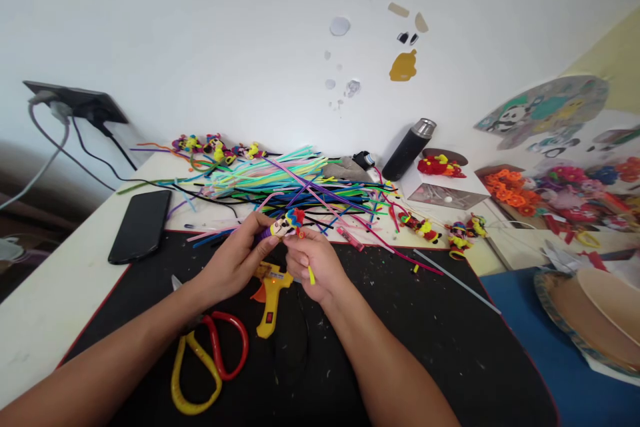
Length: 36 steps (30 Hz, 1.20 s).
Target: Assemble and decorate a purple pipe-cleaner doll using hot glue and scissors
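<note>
My left hand (245, 247) is closed around a small pipe-cleaner doll (283, 223) with a white face, purple body and blue and red headpiece. At the doll's right side, my right hand (313, 257) is closed, its thumb and finger touching the doll. A short yellow pipe cleaner (311, 275) sticks out below the curled fingers of that hand. Under both hands lies a yellow hot glue gun (270, 303), partly covered. Scissors (217, 353) with one red and one yellow handle loop lie under my left forearm, which hides part of their blades.
A heap of colourful pipe cleaners (280, 177) spreads behind the black mat (410, 340). A phone (141, 225) lies left. Finished dolls (423, 227) sit right and at the back. A dark thermos (407, 150) leans near a white box (445, 190). Cables run from a power strip (75, 103).
</note>
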Motion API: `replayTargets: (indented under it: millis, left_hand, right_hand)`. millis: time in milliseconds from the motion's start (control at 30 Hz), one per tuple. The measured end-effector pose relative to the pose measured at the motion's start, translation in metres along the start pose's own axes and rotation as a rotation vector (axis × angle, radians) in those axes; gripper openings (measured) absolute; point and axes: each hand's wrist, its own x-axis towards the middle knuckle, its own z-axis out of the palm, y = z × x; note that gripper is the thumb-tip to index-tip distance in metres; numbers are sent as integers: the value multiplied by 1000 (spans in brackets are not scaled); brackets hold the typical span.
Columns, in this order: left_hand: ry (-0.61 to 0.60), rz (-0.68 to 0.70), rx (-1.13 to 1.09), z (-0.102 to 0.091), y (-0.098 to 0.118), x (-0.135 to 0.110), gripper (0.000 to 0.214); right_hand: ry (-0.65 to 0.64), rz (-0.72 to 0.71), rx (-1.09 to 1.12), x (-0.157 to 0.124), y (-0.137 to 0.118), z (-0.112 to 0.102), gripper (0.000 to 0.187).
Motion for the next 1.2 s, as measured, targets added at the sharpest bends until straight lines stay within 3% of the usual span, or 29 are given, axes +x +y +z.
replayTargets:
  millis: [133, 233, 433, 667, 933, 1200]
  left_hand:
    - [-2, -18, 64, -7, -5, 1, 25]
    - [1, -6, 32, -4, -5, 2, 19]
    - [45, -57, -49, 7, 0, -1, 19]
    - [-89, -156, -258, 4, 8, -1, 30]
    - [-123, -260, -405, 8, 28, 12, 42]
    - [-86, -359, -615, 19, 27, 21, 40]
  right_hand:
    - [-96, 79, 50, 0, 0, -4, 29]
    - [-121, 110, 52, 1, -2, -4, 28]
    - [-40, 51, -8, 5, -1, -4, 30]
    - [31, -43, -101, 13, -1, -11, 34]
    - [-54, -41, -28, 13, -9, -18, 34]
    - [-76, -61, -1, 18, -12, -28, 34]
